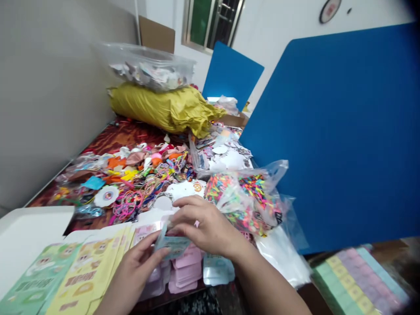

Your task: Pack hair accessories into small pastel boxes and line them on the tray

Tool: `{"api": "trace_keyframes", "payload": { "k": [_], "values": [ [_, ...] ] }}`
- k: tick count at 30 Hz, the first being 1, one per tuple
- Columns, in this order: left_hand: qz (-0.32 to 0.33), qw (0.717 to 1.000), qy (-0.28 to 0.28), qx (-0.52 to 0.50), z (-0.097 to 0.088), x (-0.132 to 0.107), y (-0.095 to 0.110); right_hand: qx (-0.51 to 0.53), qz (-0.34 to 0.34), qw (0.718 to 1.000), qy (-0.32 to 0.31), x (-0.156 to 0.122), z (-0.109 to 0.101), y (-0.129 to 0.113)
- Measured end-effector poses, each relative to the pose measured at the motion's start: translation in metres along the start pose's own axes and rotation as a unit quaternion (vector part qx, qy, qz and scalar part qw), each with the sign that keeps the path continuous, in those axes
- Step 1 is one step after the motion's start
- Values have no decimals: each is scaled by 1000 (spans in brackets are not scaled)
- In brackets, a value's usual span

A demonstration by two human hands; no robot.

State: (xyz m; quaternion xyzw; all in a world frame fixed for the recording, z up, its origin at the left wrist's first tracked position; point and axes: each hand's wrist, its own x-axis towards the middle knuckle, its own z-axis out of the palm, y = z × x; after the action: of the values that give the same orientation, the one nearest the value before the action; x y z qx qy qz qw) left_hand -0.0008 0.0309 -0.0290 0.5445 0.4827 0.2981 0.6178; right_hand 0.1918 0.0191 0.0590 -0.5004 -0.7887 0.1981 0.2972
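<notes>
Nearest to us are our own bare hands. The left hand [131, 273] and the right hand [206, 227] both pinch a small pale blue card packet [173, 246], with fingers and thumbs pressed together on it, above flat stacks of pink cards [187, 271]. Beside them lie long yellow printed cards [88, 275], smooth and thin. At right, pastel card stacks [357, 280] stand neatly squared, so this much looks done. Left to handle, it seems, are a loose heap of thin rubber bands [131, 203] and a crinkled clear plastic bag [243, 201] of small bright pieces.
</notes>
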Motion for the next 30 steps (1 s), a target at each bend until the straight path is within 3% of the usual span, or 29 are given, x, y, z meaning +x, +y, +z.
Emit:
{"api": "trace_keyframes", "payload": {
  "k": [2,5,7,9,10,11,12,15,19,24,30],
  "values": [
    [-6,1000,8,1,0,2,-6,9,8,1000,-9,-3,-2,-2],
    [-2,1000,7,16,0,1,-10,74,-4,994,-82,-11,-10,-1],
    [1,1000,-3,17,0,0,-8,108,26,992,-51,-18,-24,12],
    [-4,1000,-16,2,0,-1,-3,59,134,987,61,-27,-47,39],
    [-8,1000,-20,-5,0,-1,0,-10,219,966,139,-32,-59,58],
    [-11,1000,-22,-8,0,-2,3,-90,318,924,191,-37,-72,80],
    [-13,1000,-22,-6,-1,-2,5,-150,413,878,192,-42,-84,102],
    [-19,1000,-12,8,-2,-5,9,-156,496,842,144,-58,-106,159],
    [-11,1000,-10,10,-4,-5,1,-109,504,849,116,-74,-115,189],
    [-5,1000,-20,8,-6,-2,-9,-41,482,862,154,-88,-135,191],
    [-8,1000,-27,3,-3,-3,0,-1,482,857,183,-92,-141,195]
  ]
}}
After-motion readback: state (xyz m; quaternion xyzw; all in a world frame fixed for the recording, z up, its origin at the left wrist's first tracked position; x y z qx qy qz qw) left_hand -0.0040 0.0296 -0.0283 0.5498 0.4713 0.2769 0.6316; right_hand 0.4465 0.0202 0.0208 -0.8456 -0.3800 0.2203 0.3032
